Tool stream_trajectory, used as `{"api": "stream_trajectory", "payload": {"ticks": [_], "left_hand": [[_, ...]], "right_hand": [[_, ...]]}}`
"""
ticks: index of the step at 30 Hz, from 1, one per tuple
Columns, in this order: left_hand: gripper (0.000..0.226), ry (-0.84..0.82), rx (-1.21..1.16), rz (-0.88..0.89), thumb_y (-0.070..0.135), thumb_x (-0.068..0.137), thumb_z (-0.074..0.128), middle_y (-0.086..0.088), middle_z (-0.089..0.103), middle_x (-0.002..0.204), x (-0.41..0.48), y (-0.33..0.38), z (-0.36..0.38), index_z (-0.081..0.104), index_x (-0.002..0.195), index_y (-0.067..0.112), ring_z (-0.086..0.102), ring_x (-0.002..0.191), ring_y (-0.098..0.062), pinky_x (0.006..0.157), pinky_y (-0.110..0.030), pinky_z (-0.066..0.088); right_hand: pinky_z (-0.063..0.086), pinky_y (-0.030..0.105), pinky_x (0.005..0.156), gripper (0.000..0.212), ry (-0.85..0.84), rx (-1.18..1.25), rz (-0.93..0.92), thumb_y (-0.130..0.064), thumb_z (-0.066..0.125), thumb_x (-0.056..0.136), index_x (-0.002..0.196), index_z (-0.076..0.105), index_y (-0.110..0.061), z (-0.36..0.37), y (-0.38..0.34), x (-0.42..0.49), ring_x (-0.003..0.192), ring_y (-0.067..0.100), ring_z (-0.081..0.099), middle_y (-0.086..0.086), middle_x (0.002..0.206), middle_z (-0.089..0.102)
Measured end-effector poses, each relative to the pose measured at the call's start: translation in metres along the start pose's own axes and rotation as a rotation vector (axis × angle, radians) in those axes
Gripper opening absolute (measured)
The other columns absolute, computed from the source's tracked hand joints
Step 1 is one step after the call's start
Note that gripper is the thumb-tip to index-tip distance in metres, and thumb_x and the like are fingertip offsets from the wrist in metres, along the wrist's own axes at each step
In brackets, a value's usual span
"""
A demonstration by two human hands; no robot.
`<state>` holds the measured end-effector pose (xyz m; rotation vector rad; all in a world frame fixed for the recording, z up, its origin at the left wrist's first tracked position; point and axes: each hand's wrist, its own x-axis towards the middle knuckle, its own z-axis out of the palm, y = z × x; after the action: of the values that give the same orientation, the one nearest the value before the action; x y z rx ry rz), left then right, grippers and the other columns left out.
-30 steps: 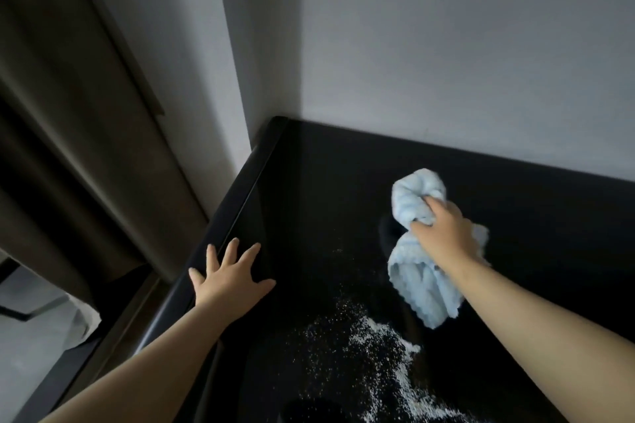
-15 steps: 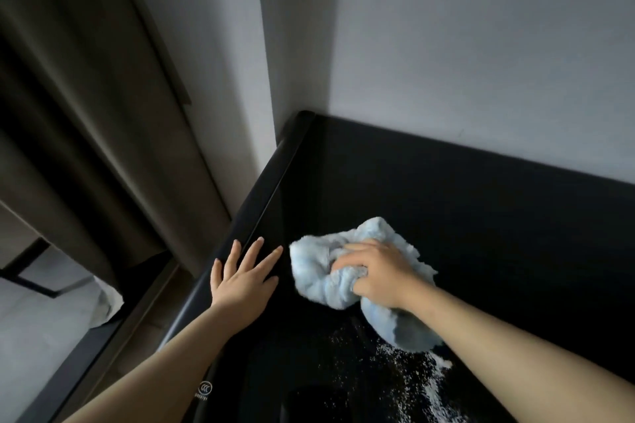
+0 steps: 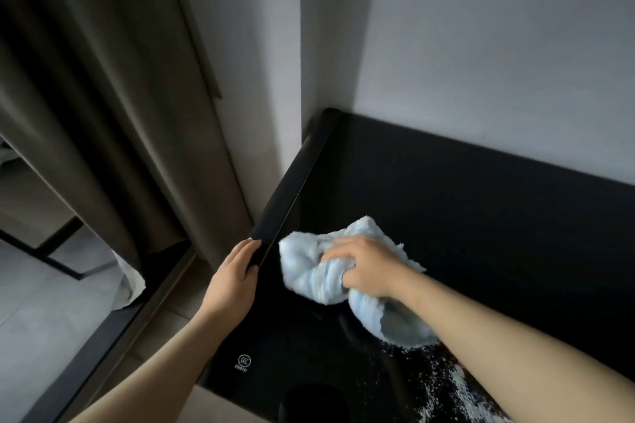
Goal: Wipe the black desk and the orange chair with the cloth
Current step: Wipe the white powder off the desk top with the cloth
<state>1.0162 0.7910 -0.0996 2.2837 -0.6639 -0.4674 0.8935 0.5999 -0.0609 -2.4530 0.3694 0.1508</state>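
The right hand [image 3: 366, 264] has its grip bunched tight on the pale blue cloth [image 3: 319, 271], fingers curled into the folds, pressing it down on the black surface [image 3: 481, 216] close to the left edge. The left hand [image 3: 237, 276] steadies things, thumb on top and fingers wrapped over the surface's left rim, so its grip is closed on that edge. The cloth sits just beside that bracing hand, not touching it.

White crumbs or powder [image 3: 450, 385] lie scattered at the near right, just below the trailing tail of the cloth. To do this stroke well, I'd say keep the cloth flat and weighted, sweep in overlapping passes from the wall side toward the powder, and gather it into one pile rather than fling it off the rim. A looser, wider spread of cloth would catch more than this tight wad.

Hard to judge: the powder runs out of the bottom of the view and under the right forearm, so its extent is unknown. The dark gloss hides any smears. The orange chair is nowhere in sight. A small printed logo [image 3: 244, 361] marks the near left corner, its lettering too small to read.
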Motion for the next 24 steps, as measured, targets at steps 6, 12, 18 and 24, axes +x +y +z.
{"api": "stream_trajectory", "payload": {"ticks": [6,12,18,24], "left_hand": [[0.051,-0.03,-0.569,-0.207,0.001,0.096,0.043,0.007,0.042,0.143,-0.008,-0.005,-0.006,0.038,0.143,0.022,0.034,0.135,-0.007,0.114,-0.023,0.021],[0.035,0.043,-0.764,-0.207,0.037,0.099,0.041,0.009,0.05,0.135,-0.014,-0.002,-0.012,0.048,0.133,0.028,0.045,0.125,-0.004,0.111,-0.025,0.029],[0.042,-0.017,-0.636,-0.168,0.038,0.1,0.035,0.007,0.043,0.145,-0.021,-0.002,-0.01,0.046,0.138,0.023,0.033,0.135,-0.006,0.118,-0.032,0.019],[0.041,-0.04,-0.35,-0.042,0.032,0.103,0.03,0.003,0.035,0.15,-0.03,0.005,0.004,0.04,0.141,0.02,0.012,0.145,-0.011,0.118,-0.031,0.003]], "right_hand": [[0.03,0.048,0.107,0.048,0.228,-0.15,0.229,-0.038,0.047,0.083,0.129,0.042,-0.05,0.018,-0.025,0.061,0.13,0.019,0.033,-0.015,0.141,0.037],[0.019,0.043,0.107,0.046,-0.041,-0.293,0.013,-0.022,0.048,0.084,0.122,0.052,-0.048,0.045,-0.051,0.034,0.133,0.016,0.025,-0.018,0.143,0.035],[0.02,0.04,0.106,0.027,-0.405,-0.385,-0.084,-0.033,0.045,0.073,0.09,0.063,-0.043,0.039,-0.041,-0.032,0.117,0.016,0.036,-0.017,0.113,0.054],[0.009,0.037,0.112,0.042,-0.186,-0.423,-0.058,-0.028,0.045,0.072,0.105,0.064,-0.046,0.0,-0.035,-0.047,0.128,0.011,0.027,-0.023,0.134,0.045]]}}
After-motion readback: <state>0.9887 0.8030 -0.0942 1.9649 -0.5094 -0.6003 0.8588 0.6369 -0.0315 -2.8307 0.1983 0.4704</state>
